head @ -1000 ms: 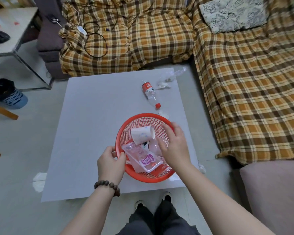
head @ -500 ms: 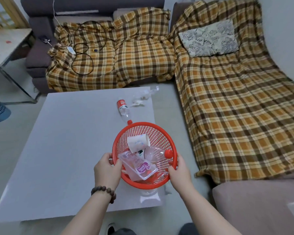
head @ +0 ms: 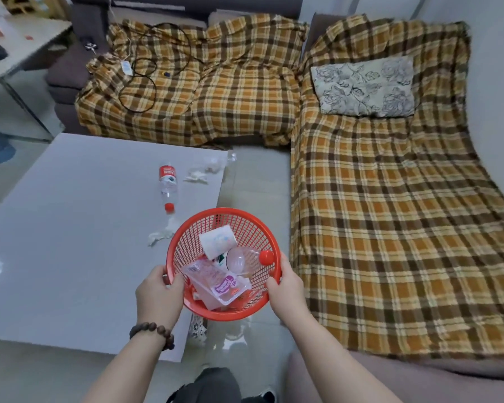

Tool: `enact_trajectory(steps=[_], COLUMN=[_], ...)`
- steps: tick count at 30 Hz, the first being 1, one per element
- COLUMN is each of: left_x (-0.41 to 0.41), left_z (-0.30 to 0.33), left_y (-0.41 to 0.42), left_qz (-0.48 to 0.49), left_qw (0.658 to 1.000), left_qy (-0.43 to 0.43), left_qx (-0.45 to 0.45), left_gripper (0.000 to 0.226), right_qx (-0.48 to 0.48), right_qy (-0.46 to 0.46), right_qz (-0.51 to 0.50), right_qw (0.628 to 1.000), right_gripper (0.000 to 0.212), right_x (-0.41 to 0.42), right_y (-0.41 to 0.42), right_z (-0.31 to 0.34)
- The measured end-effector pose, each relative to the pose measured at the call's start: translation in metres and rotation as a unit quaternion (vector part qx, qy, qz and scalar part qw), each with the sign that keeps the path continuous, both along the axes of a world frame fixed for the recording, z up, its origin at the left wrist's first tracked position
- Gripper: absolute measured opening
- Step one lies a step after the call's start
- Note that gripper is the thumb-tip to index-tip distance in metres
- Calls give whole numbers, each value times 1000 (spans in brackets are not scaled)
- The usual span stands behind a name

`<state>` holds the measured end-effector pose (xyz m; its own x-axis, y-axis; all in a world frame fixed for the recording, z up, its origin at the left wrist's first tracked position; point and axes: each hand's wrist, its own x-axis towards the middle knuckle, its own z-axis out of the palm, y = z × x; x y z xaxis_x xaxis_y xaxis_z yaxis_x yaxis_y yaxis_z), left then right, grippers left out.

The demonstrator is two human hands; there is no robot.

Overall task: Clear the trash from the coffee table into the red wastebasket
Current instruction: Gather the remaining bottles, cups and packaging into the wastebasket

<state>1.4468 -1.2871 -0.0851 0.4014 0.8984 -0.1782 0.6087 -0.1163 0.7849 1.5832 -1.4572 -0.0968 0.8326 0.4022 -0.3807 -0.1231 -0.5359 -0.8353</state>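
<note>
Plaid-draped sofas flank the grey desk — both hands, left and right, clench the basket rim. Beyond it lies a bottle, cap toward the basket — nearer the left hand.

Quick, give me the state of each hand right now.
Left hand: closed on the near-left rim of the red basket.
Right hand: closed on the basket's right rim.
</note>
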Motion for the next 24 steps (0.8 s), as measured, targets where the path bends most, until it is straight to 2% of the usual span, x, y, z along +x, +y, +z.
enact_trajectory(steps=[5, 10, 15, 21, 24], left_x=[9, 18, 37, 69, 73], left_z=[6, -3, -16, -14, -10], left_y=[12, 42, 94, 167, 197], left_qz=[81, 167, 253, 314, 342], left_qw=[997, 986, 968, 949, 940], left_qy=[3, 1, -12, 1, 5], left_qx=[10, 7, 3, -5, -3], left_gripper=[21, 7, 7, 8, 8], right_qx=[4, -2, -3, -3, -9], right_qy=[1, 5, 2, -25, -32], right_qz=[82, 172, 248, 316, 346], right_qw=[997, 985, 969, 948, 938], right_gripper=[57, 58, 64, 51, 53], right_x=[29, 63, 100, 146, 154], right_y=[36, 96, 177, 280, 324], right_z=[-3, -12, -25, -27, -25])
